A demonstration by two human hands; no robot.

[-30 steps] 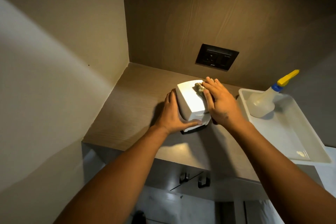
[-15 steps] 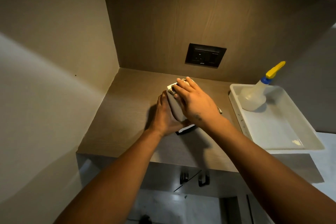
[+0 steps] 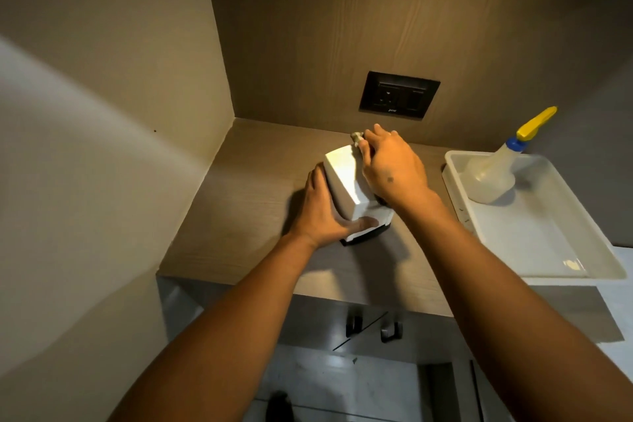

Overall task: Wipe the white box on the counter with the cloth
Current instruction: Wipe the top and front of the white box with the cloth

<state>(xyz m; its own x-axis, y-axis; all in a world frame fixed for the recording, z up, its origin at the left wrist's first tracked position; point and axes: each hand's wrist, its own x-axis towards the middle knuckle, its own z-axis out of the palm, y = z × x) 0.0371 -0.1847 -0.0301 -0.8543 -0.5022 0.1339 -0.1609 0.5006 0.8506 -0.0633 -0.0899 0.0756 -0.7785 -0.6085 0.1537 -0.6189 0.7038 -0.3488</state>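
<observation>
Near the middle of the frame, the right hand (image 3: 394, 169) lies with its fingers (image 3: 378, 137) curled down over the far top edge of the white box (image 3: 346, 181), pressing a small wad of cloth (image 3: 357, 137) that shows only as a greyish scrap beyond the fingertips. Left of it, the left hand (image 3: 320, 212) grips the box's left side, fingers flat along the wall and the thumb (image 3: 363, 223) wrapped across the near lower face. That box stands on a dark base, tilted, on the wooden counter (image 3: 246, 195) at frame centre. Right of the hands, a white tray (image 3: 548, 250) rests at the counter's right end, holding a spray bottle (image 3: 493, 178) with a yellow trigger. Above, a black wall socket (image 3: 399, 94) sits in the back panel.
</observation>
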